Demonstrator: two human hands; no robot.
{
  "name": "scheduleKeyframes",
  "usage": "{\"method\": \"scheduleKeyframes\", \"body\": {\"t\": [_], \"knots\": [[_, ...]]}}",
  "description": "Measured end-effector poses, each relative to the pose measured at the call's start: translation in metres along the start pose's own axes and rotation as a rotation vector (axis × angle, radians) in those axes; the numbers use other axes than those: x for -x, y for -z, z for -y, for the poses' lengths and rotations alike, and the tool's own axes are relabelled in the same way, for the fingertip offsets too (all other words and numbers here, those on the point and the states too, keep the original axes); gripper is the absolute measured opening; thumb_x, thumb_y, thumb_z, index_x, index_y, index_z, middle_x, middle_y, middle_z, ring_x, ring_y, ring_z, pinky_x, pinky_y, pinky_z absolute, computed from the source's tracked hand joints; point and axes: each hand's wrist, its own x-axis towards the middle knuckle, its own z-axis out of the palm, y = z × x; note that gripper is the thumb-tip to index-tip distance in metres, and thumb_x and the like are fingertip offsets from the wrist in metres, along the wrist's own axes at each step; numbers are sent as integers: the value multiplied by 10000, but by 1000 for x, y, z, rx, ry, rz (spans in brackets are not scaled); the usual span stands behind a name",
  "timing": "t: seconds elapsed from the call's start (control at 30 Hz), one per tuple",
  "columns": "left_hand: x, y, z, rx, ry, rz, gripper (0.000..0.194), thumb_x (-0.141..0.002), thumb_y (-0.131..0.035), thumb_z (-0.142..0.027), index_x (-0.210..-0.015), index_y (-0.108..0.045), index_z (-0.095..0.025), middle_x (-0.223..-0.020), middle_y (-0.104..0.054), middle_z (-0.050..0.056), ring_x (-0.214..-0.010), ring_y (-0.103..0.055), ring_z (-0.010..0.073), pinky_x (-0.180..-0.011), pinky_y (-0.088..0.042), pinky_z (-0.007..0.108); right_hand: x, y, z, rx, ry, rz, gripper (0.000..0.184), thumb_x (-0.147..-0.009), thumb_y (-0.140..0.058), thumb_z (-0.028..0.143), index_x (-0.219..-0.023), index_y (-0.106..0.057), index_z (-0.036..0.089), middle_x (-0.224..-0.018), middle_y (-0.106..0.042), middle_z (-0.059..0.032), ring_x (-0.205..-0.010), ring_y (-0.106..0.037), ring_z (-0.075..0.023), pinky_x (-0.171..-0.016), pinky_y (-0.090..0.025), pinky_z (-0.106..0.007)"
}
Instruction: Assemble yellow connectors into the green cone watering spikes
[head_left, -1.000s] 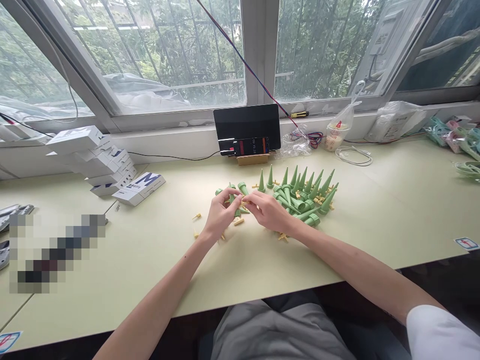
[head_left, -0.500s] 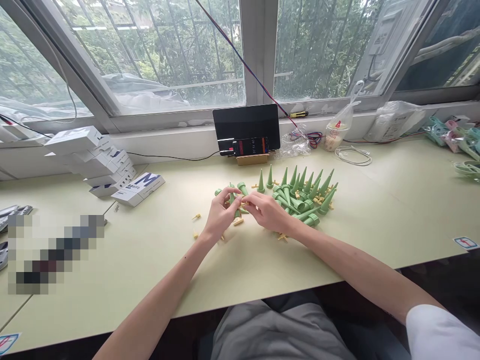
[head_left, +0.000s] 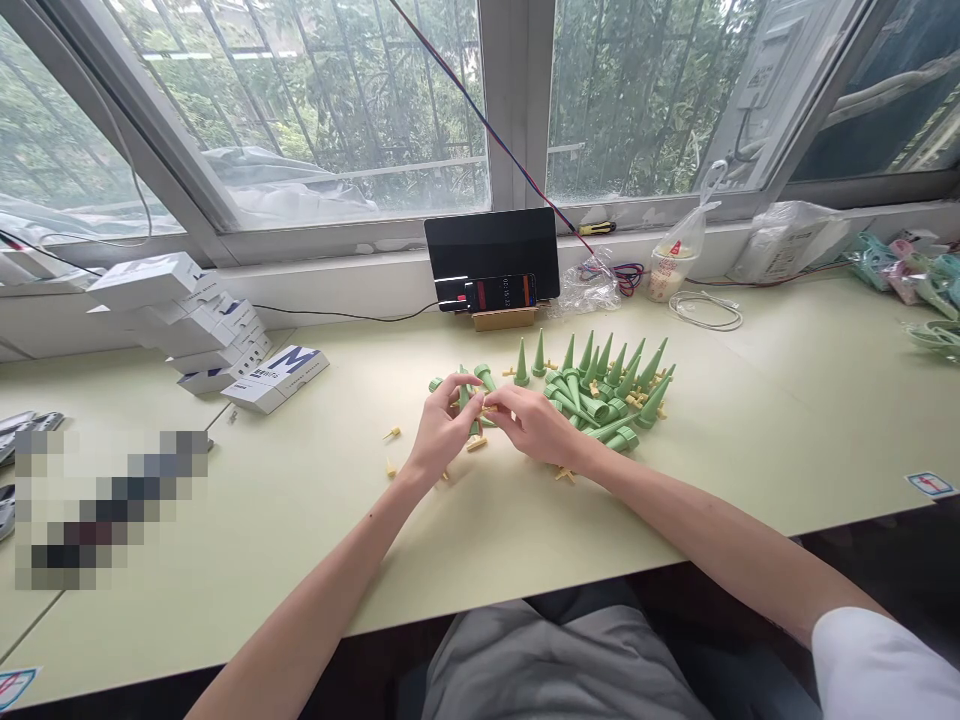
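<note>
My left hand [head_left: 441, 432] is closed around a green cone-shaped watering spike [head_left: 464, 383], mostly covered by my fingers. Fingertips of my right hand [head_left: 534, 424] meet those of the left and pinch a small yellow plastic piece [head_left: 489, 406], partly hidden. Just beyond my hands lies another green spike [head_left: 484, 376]. To the right is a cluster of green spikes, some lying in a pile [head_left: 596, 407] and some standing point up [head_left: 523, 362], with yellow cross-shaped pieces among them. Loose yellow pieces [head_left: 476, 443] lie below and left of my hands.
A phone with a running timer [head_left: 504, 292] leans on a black tablet [head_left: 491, 245] at the back. White boxes [head_left: 199, 315] are stacked at the left. A bagged cup [head_left: 670, 270] and a coiled white cable [head_left: 706, 312] are at the back right.
</note>
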Motion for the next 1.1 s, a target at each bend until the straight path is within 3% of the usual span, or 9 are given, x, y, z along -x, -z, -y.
{"method": "scheduleKeyframes", "body": {"t": [0.8,1.1], "knots": [[0,-2,4,-21,-5,25,266,-840,-637,-424,-1014,-616,-223,-723,-555,-26,-542,-558,95,-439,-401,195,0,0,3,-75,-13,18,182,-1017,-457,238,-1045,-629,185,-923,-697,-51,-767,-610,-164,-681,-473,-270],[2,-1,4,-31,-2,34,269,-859,-619,-436,-1022,-620,-222,-701,-564,-16,-530,-559,101,-425,-393,196,0,2,4,-97,-20,33,187,-1023,-449,244,-1027,-627,190,-874,-697,-31,-686,-599,-146,-674,-465,-263]]}}
